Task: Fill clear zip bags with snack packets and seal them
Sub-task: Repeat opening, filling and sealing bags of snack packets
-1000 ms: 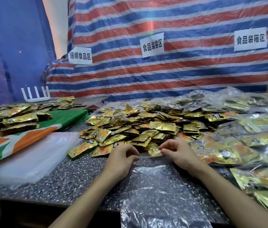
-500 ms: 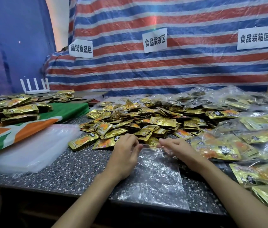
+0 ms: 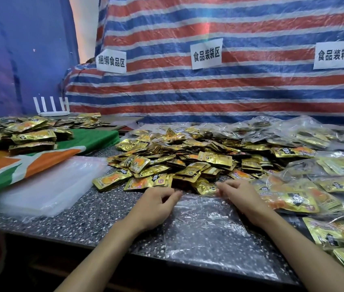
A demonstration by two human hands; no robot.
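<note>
**Fig.** Bagging station, head view.

- **(a) Bag & grip.** A clear zip bag (image 3: 205, 226) lies flat on the counter (image 3: 95, 220) at the middle of the front edge. Its mouth points to the far side and its bottom reaches the front edge. The speckled top shows through the film.
  - The L hand (image 3: 156, 204) grasps the bag's far-left corner, fingers curled, w/ thumb & fingertips pinching the film.
  - The R hand (image 3: 240, 197) pinches the far-right corner the same way.
  - Both grips sit on the mouth edge. The rest of the bag spreads toward the person, between the forearms.
- **(b) Loose stock.** Gold-foil snack packets (image 3: 188, 163) are heaped at counter centre, just beyond the bag's mouth. The nearest ones lie just beside the fingertips; whether they touch cannot be told.
- **(c) Containers.**
  - Filled bags (image 3: 293, 199) cover the right side up to the far-right corner, overlapping, each w/ gold packets inside. One lies just beside the R hand.
  - A stack of empty bags (image 3: 46, 186) sits toward the front-left corner, well apart from the hands.
- **(d) Surroundings.**
  - A green/orange/white cloth (image 3: 29, 165) at the left edge carries more gold packets in bundles.
  - A white router (image 3: 51, 108) stands at the far left.
  - Behind the counter hangs a striped tarp (image 3: 230, 91) w/ three paper signs (image 3: 206, 53).
</note>
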